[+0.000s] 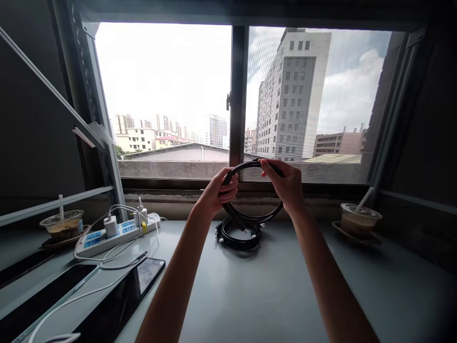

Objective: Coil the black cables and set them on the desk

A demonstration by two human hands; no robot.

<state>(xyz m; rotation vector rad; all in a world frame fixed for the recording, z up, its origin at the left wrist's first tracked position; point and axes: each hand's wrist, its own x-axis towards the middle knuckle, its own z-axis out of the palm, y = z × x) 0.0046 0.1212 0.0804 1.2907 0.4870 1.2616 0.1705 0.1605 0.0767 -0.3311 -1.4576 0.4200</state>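
A black cable is wound into a loose ring and held up in front of the window. My left hand is closed round the left side of this ring, fingers wrapped over the strands. At the upper right of the ring, my right hand pinches the cable between thumb and fingers. A connector end hangs inside the lower part of the loop. Just below, a second black cable coil with pale connector tips lies on the grey table, partly behind the held ring.
On the left stand a power strip with chargers and white cords, a dark phone and a drink cup. Another cup stands at the right. A metal frame surrounds the window behind the table.
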